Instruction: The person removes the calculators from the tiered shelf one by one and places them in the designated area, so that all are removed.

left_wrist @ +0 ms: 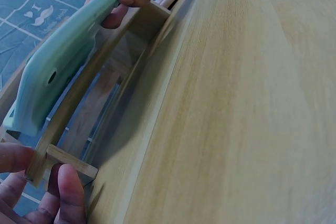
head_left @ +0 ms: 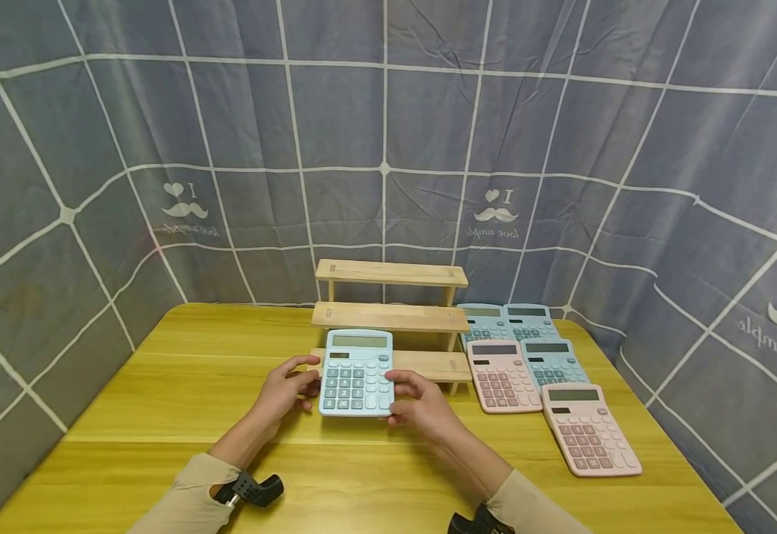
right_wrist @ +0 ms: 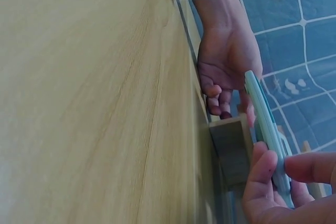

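A light blue calculator [head_left: 356, 374] stands tilted with its keys towards me, in front of the wooden stepped stand [head_left: 388, 317]. My right hand [head_left: 428, 408] pinches its lower right edge between thumb and fingers. In the left wrist view the calculator's back [left_wrist: 58, 72] leans over the stand's lowest board [left_wrist: 73, 95]. Around the left end of that lowest board, my left hand [head_left: 280, 391] has its fingers above and its thumb below. The right wrist view shows the calculator edge-on, with the left hand [right_wrist: 228, 61] beyond it at the board's end.
Right of the stand lie several more calculators: blue ones such as the back one [head_left: 528, 320], and two pink ones, one beside the stand [head_left: 505, 378] and one nearer me [head_left: 592, 430]. A grey checked curtain [head_left: 242, 133] hangs behind the yellow wooden table [head_left: 161, 415].
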Demonstrator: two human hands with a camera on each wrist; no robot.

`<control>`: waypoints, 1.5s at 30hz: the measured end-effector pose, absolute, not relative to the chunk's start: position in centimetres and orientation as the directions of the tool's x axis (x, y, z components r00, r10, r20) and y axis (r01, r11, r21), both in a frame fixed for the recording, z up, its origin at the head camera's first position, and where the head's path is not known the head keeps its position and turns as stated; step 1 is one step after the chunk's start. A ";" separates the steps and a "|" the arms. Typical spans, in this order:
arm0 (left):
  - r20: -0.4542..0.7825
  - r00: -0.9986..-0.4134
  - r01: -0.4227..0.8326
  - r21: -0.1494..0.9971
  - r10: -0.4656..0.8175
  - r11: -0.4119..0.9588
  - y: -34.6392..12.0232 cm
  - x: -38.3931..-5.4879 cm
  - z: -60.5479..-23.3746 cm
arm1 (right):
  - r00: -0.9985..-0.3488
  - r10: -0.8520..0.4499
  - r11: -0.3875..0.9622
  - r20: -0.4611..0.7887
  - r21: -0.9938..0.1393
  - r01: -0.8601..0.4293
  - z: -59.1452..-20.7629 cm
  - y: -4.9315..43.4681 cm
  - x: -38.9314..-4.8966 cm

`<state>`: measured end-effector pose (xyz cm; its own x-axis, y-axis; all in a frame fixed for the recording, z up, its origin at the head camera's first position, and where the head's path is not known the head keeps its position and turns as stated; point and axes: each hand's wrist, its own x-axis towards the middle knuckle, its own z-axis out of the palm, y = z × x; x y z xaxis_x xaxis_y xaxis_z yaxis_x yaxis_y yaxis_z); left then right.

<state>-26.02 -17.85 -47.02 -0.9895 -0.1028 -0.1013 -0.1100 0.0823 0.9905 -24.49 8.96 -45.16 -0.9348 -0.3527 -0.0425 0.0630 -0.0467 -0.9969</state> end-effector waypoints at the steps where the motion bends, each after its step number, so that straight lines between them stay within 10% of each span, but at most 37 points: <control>1: -0.101 -0.990 -0.110 0.991 -0.102 0.080 -17.9 -26.0 -47.0 | -0.934 -0.353 -0.046 -0.043 -0.997 0.063 -45.1 9.0 -24.4; 45: -0.094 -0.991 -0.101 0.993 -0.095 0.067 -17.8 -25.8 -47.1 | -0.940 -0.336 -0.039 -0.064 -0.996 0.081 -43.5 13.7 -22.5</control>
